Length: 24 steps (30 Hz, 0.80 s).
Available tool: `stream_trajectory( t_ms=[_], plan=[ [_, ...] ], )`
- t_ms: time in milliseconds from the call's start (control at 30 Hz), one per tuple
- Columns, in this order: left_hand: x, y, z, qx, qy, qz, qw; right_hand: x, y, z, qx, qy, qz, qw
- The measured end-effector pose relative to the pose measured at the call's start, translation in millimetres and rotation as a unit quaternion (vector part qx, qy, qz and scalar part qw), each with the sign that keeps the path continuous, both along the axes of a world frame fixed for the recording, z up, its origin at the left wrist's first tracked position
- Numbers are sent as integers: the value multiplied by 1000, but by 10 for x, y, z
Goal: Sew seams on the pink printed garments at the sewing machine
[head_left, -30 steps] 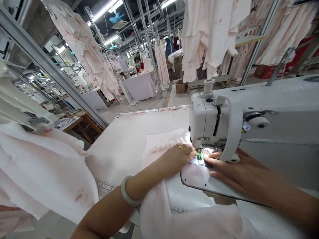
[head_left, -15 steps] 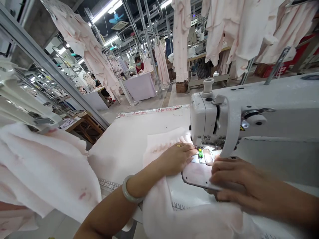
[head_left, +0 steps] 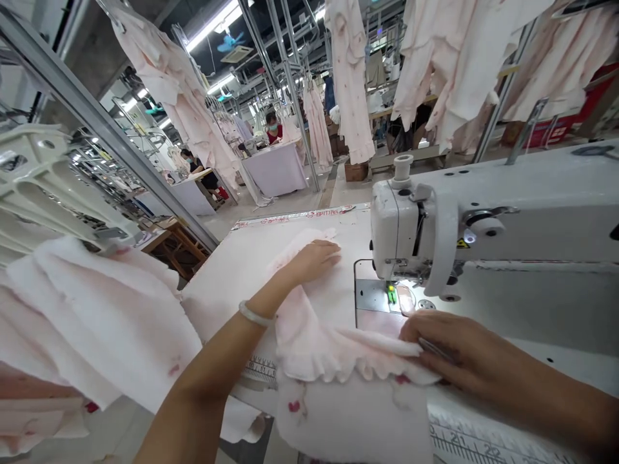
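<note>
My left hand [head_left: 316, 261] lies flat with fingers stretched out, resting on the far part of a pale pink fabric piece on the sewing table. A gathered ruffle runs along this ruffled fabric [head_left: 333, 361], with small red prints below it. My right hand [head_left: 447, 341] is closed at the ruffle's right end, gripping the fabric edge; a slim grey metal tool [head_left: 438, 351] shows under its fingers, its kind unclear. Just beyond that hand is the sewing machine [head_left: 396, 232], its needle area lit, with a green-yellow presser foot [head_left: 391, 294] over the bare metal plate.
White fabric with faint prints [head_left: 116, 328] drapes over a stand at the left. A printed ruler [head_left: 464, 441] runs along the table's near edge. Pink garments [head_left: 348, 84] hang from rails beyond the table. Two people sit at work farther back.
My left hand has moved away from the needle, left and farther back. The fabric has come off the needle plate toward me, its ruffle now showing. My right hand remains beside the plate.
</note>
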<state>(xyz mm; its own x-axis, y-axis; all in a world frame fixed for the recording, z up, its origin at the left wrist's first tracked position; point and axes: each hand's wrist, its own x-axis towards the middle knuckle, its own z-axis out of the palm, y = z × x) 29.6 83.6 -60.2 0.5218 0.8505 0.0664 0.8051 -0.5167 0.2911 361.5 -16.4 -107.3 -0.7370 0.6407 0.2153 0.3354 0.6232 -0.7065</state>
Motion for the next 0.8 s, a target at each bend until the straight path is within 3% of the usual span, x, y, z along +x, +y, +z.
stream_trajectory(
  t_ms=[67, 167, 267, 367, 467, 567, 700, 800],
  plan=[
    [171, -255, 60, -47, -26, -37, 998, 20, 14, -65, -31, 25, -48, 998],
    [428, -659, 123, -202, -92, -93, 971, 25, 20, -118, -73, 68, -94, 991],
    [568, -888, 149, -309, -130, -67, 940, -24, 25, -117, -87, 120, -85, 985],
    [601, -934, 128, -361, -182, -21, 914, -95, 27, -108, -140, 160, -77, 974],
    [627, -926, 74, -360, -241, 54, 900, -132, 18, -154, -185, 162, -92, 965],
    [685, -948, 45, -289, -212, 99, 928, -121, -3, -283, -175, 125, -108, 971],
    [748, -1021, 79, -227, -143, 88, 959, -70, -32, -454, -60, 70, -138, 986],
    [777, -1059, 82, -227, -127, 88, 962, -32, -22, -438, 97, 29, -139, 985]
  ],
)
